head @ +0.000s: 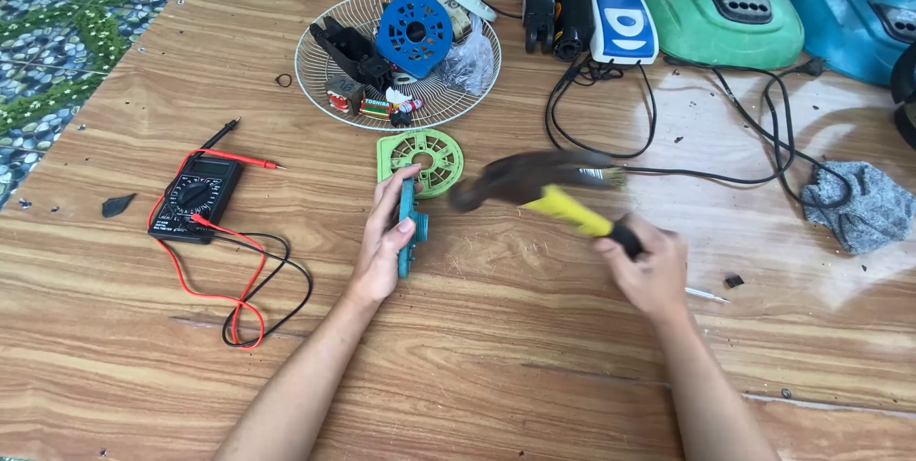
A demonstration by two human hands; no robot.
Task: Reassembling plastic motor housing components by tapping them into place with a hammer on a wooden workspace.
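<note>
1. Gripping a narrow teal plastic part (408, 220) on edge against the wooden worktop (496, 356), the left hand (386, 241) has its fingers curled along one side and the thumb on the other.
2. The right hand (651, 270) is closed in a fist round the black grip of a hammer with a yellow handle and a dark head (534, 189); the head is blurred and sits just beside the teal part, above the worktop.
3. A round light-green plastic grille cap (422, 157) lies flat just behind the teal part, touching or nearly touching its top end.
4. A white wire fan guard (315, 79) lies like a dish farther back and holds a blue round plastic housing (414, 33), a black angular plastic piece (348, 51), a clear plastic bag (472, 65) and some small mixed parts.
5. To the left lies a black multimeter (196, 196) with red and black leads looping over the wood.
6. Along the far edge stand a green fan base (720, 8), a blue fan base (854, 12) and a white-and-blue base (620, 22), with black cables trailing across the worktop.
7. A grey cloth (859, 205) lies at the right; a pebble-patterned floor (67, 31) shows at the upper left.
</note>
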